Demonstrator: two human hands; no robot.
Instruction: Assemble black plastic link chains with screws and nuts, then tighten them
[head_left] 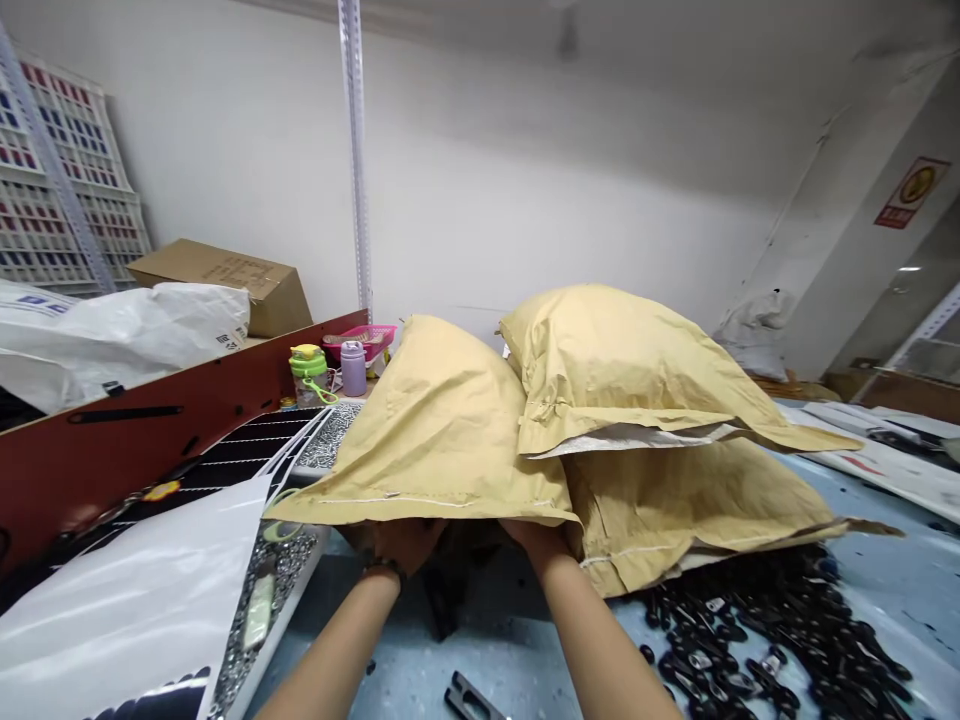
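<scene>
A yellow-tan paper sack (450, 420) bulges in front of me, its stitched edge facing me. Both my hands reach under that edge. My left hand (409, 545), with a dark band at the wrist, is partly covered by the overhanging flap. Beneath the sack's right front corner is my right hand (531, 538), only its back showing. The fingers of both hands are hidden, so their grip cannot be made out. In the shadow between the forearms lie dark pieces (442, 600). Closer to me, a black clip-like part (471, 695) rests on the blue surface.
Two more sacks are stacked at right, an upper one (622, 360) over a lower one (697, 500). Many small black parts (742, 640) lie beside them. A red-brown board (150, 430), white sheeting (142, 600), a lilac bottle (352, 368) and a green-lidded bottle (309, 372) stand at left.
</scene>
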